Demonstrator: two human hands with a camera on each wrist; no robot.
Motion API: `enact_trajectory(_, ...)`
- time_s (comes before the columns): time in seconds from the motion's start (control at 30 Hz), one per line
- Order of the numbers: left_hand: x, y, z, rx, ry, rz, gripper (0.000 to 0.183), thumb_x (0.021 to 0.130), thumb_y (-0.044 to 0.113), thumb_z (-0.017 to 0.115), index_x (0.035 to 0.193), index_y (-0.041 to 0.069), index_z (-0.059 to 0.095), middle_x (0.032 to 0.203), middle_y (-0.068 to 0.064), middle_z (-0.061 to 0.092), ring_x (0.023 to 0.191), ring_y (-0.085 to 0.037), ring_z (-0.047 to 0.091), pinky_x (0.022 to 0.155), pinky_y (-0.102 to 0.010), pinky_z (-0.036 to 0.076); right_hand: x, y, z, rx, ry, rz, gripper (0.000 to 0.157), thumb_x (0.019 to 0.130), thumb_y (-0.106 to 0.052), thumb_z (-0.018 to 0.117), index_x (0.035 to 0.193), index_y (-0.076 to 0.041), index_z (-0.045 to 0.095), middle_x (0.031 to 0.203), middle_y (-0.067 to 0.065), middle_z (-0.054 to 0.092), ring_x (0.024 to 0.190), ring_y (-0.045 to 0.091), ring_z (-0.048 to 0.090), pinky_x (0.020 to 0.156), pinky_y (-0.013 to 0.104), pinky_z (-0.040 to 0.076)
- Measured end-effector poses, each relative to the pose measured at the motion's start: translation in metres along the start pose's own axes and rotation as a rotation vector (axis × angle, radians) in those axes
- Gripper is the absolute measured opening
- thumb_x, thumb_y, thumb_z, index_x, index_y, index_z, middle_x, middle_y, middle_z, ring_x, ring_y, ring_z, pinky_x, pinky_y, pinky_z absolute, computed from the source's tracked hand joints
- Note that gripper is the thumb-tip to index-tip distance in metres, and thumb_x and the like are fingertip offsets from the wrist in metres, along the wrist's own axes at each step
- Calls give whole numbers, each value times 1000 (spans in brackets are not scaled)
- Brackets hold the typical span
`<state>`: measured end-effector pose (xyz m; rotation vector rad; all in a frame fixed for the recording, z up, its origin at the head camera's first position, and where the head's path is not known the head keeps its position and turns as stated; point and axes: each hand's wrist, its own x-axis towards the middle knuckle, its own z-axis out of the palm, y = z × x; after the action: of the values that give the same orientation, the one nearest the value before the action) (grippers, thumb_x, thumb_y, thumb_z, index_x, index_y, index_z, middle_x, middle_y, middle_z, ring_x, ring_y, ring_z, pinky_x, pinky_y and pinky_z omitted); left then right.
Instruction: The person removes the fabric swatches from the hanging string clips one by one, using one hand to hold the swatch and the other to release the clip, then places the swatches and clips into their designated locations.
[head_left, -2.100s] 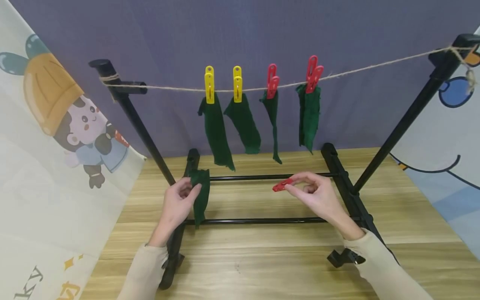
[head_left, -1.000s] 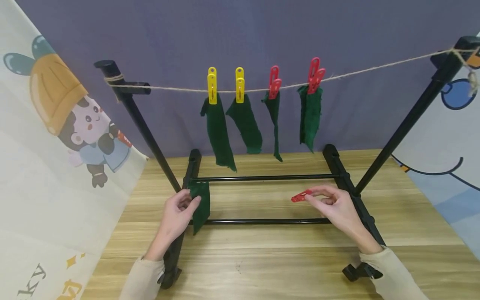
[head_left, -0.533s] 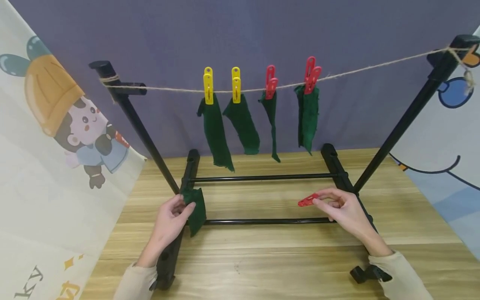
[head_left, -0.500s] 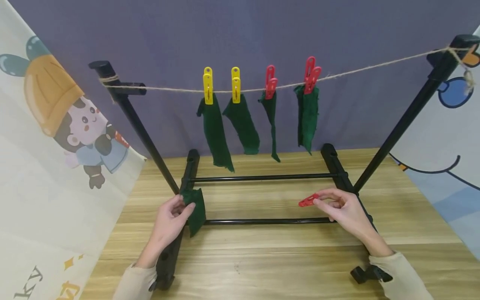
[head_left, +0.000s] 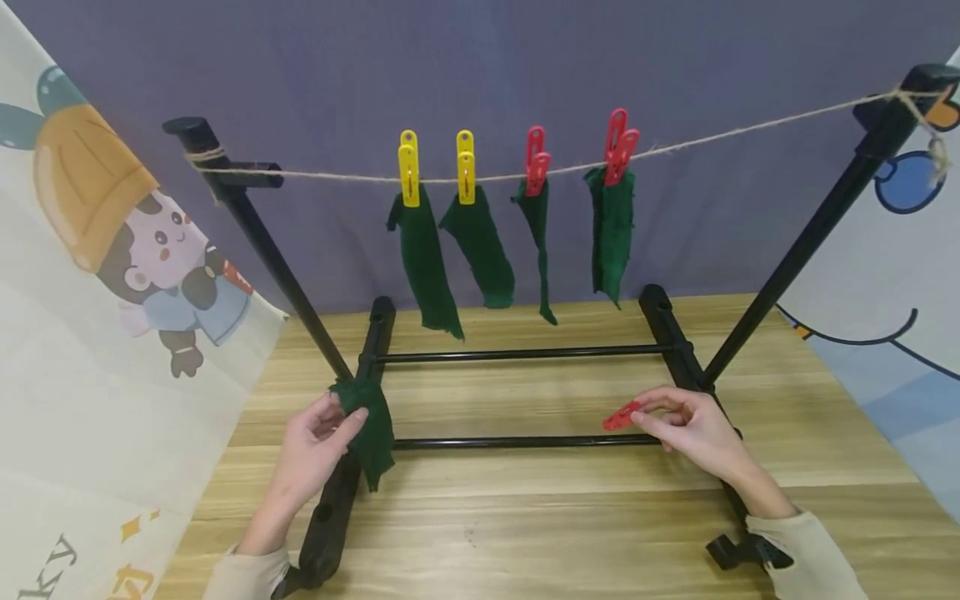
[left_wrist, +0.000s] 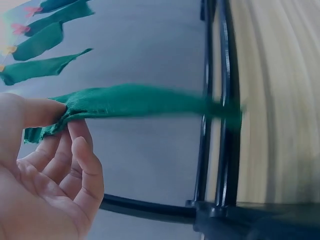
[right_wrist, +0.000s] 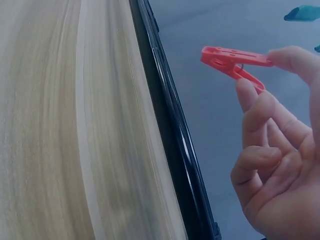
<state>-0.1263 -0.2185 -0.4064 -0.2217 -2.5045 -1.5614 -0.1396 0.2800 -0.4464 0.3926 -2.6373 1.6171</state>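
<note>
Under soft, even light, the green cloth point(left_wrist: 135, 101) blurs at its lower end.

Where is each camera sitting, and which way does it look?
Head: worn on the head, facing forward and down at the rack; the left grip, right grip and both sleeves show.
Left wrist: on that wrist, facing the held green strip; only the left grip shows.
Right wrist: on that wrist, facing the red clip; only the right grip shows.
Shared: head and left wrist views both show the held green strip and the hanging strips.
</note>
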Motion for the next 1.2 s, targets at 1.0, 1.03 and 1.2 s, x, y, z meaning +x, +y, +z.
enact_trajectory(1.0,-11,-22,0,190,-379,-68,19,92,31,66,91,13,65,79,0,64,70,-16,61,57,-28,50,-10,14,-11,36,-328,119,29,88,-20,71,111,-4,63,94,10,69,58,31,63,49,37,51)
enact_trajectory(1.03,-11,-23,0,194,-383,-63,19,92,31,66,90,12,64,79,0,64,70,-15,61,57,-28,50,-11,15,-13,42,-339,134,29,88,-20,71,110,-3,63,94,10,69,60,31,64,51,38,52)
enact_trajectory(1.2,-13,-25,2,229,-423,-51,26,92,30,65,80,10,54,76,3,61,68,-11,59,58,-27,50,-13,18,-18,56,-387,200,29,87,-17,72,110,0,63,94,11,69,63,31,65,56,40,54)
